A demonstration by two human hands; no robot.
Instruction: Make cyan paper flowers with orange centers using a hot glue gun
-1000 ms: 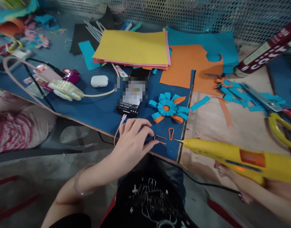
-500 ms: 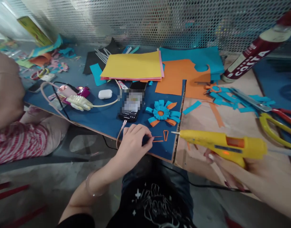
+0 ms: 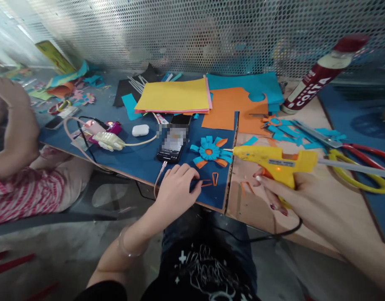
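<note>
My right hand (image 3: 283, 190) is wrapped round a yellow glue gun (image 3: 268, 161), its nozzle pointing left beside the blue and orange foam flower (image 3: 210, 151). A long clear glue stick (image 3: 355, 168) sticks out of the gun's back. At the table's front edge, my left hand (image 3: 180, 186) pinches a thin folded orange strip (image 3: 206, 183) between thumb and fingers. Just right of that strip lies a small orange loop (image 3: 215, 179), shaped like a teardrop. Above my left hand a phone (image 3: 171, 146) rests on the table with a cable plugged in.
Scissors (image 3: 333, 144) lie at the right among blue scraps, near a tilted-looking Costa bottle (image 3: 324, 77). Yellow sheets (image 3: 173, 96) and an orange sheet (image 3: 220, 110) are at the back. A power strip (image 3: 107, 140) and earbud case (image 3: 140, 130) sit left. Another person's arm (image 3: 15, 125) is far left.
My right hand has moved the glue gun up and left, so its nozzle is now by the flower. My left hand stays nearly in place with the strip. The view has shifted slightly.
</note>
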